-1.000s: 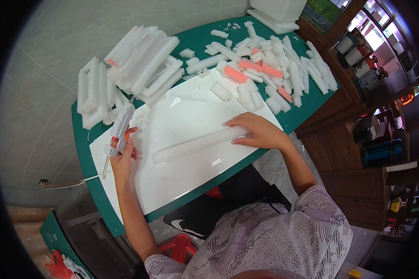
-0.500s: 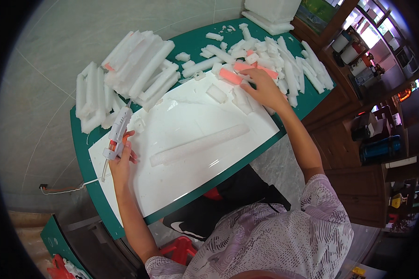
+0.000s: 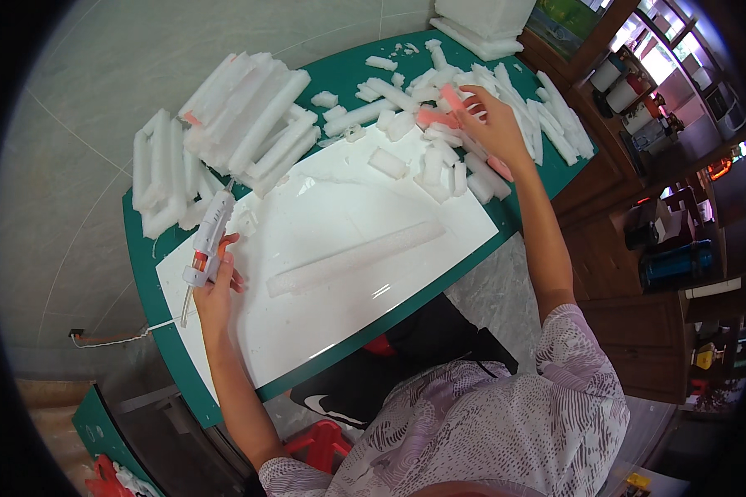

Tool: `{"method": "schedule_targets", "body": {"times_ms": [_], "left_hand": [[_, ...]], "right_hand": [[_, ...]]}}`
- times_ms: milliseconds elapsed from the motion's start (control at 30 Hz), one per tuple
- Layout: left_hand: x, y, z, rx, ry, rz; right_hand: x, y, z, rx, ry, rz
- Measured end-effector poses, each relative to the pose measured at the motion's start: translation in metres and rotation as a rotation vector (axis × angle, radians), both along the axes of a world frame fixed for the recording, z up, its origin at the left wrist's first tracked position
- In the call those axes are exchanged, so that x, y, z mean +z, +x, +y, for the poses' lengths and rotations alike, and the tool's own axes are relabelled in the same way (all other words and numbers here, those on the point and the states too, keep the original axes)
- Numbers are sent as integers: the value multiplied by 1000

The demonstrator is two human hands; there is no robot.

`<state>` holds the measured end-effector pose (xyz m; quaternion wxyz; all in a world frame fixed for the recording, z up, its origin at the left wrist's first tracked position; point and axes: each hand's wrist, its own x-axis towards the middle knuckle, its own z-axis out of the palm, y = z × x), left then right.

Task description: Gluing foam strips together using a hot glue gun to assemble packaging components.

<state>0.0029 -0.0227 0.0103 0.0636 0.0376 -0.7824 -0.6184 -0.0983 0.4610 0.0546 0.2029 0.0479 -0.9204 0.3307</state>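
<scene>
Your left hand (image 3: 214,291) is gripping a white plastic glue gun (image 3: 209,236); your right hand (image 3: 496,124) is touching rough matt foam pieces (image 3: 439,116). A glossy white board (image 3: 323,265) is covering the smooth green table (image 3: 153,319).

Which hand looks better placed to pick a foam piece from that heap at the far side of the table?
Probably the right hand: it is stretched out over the heap of foam pieces, fingers among them. The left hand is near the table's other end, gripping the glue gun.
</scene>
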Motion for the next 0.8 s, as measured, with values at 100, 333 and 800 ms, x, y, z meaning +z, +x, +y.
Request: {"method": "schedule_targets", "body": {"times_ms": [100,333,800], "left_hand": [[2,0,2,-9,-4,18],[-3,0,-2,-45,42,44],[-3,-3,-1,-36,10,45]], "right_hand": [[0,10,14,-23,-123,-91],[-13,30,28,-41,-63,-99],[-32,54,43,-3,229,62]]}}
